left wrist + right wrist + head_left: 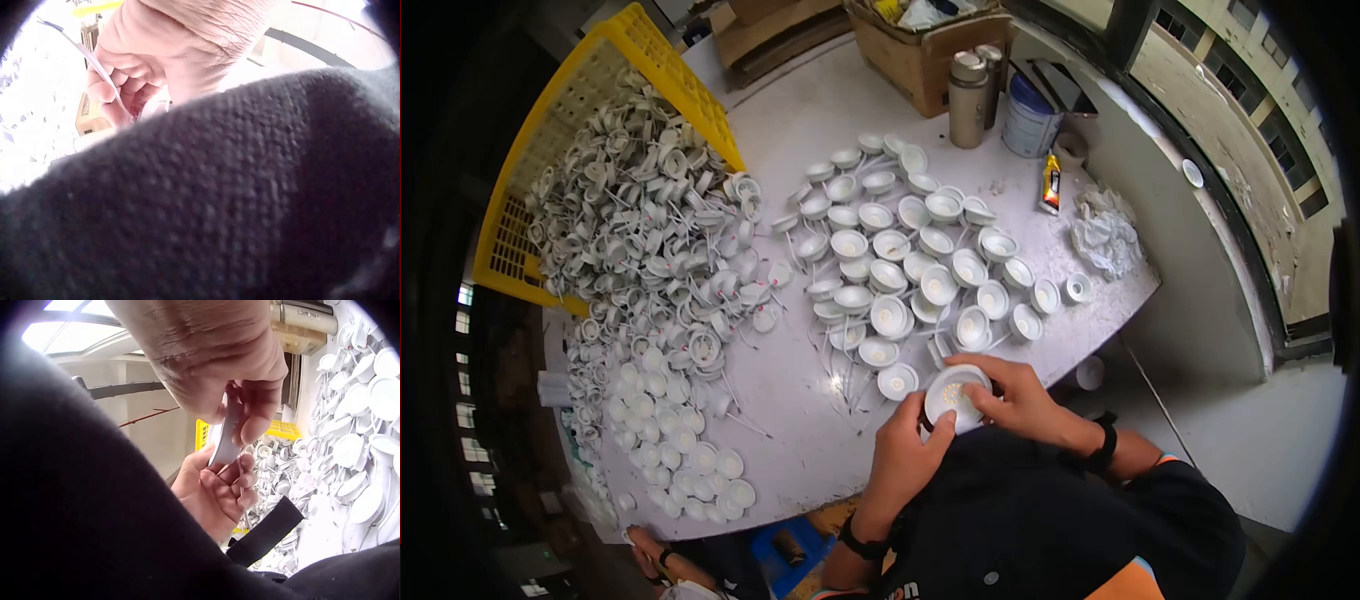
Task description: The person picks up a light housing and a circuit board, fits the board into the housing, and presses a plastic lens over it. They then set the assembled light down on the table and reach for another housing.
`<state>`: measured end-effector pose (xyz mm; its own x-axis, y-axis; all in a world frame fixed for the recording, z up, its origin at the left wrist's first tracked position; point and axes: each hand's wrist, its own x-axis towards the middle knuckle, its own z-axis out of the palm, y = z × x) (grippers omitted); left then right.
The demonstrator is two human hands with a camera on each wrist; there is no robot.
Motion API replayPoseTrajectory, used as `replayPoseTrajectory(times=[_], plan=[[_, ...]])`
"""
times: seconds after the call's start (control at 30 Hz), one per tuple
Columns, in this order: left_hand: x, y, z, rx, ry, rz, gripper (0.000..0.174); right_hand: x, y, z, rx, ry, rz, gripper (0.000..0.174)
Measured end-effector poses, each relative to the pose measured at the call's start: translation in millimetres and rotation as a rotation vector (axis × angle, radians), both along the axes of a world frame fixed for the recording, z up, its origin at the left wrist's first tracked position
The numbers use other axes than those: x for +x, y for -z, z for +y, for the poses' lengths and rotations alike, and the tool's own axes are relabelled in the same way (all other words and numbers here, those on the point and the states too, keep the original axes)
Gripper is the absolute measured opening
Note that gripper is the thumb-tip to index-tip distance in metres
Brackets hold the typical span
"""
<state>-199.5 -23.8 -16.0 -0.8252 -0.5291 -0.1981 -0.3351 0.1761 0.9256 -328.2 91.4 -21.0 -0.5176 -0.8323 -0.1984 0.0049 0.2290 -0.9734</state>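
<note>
In front of the torso, both hands hold one round white LED downlight point(946, 392), its face up with a ring of small yellowish LEDs showing. My left hand point(908, 452) grips the near left rim, thumb on top. From the other side my right hand point(1022, 402) grips the rim, its thumb lying over the face. The right wrist view has the downlight point(229, 434) edge-on between the right hand point(212, 356) above and the left hand point(211, 499) below. A white wire point(94, 61) runs beside the left hand point(169, 53) in the left wrist view.
Several similar downlights point(888, 278) spread over the white table point(785, 440) just beyond the hands. At left, a yellow crate point(520, 170) spills a heap of wired parts, with white discs point(690, 460) nearer. A flask point(968, 100), bucket point(1030, 120) and glue tube point(1051, 185) stand behind.
</note>
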Motion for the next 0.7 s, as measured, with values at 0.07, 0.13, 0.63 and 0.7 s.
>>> replayPoseTrajectory(times=[0.07,0.13,0.63,0.7], plan=[[-2,5,-5,0.027,0.0,-0.083,0.029,-1,7,-3,-0.012,0.005,-0.034,0.036],[-5,18,-13,0.104,0.017,-0.053,0.029,-4,13,-8,0.004,0.003,0.007,0.036],[-151,94,-251,-0.152,-0.009,-0.207,0.034,-75,57,-34,-0.03,0.19,0.03,0.041],[-183,94,-278,-0.272,0.031,-0.311,0.037,-77,65,-29,0.063,0.175,0.029,0.034]])
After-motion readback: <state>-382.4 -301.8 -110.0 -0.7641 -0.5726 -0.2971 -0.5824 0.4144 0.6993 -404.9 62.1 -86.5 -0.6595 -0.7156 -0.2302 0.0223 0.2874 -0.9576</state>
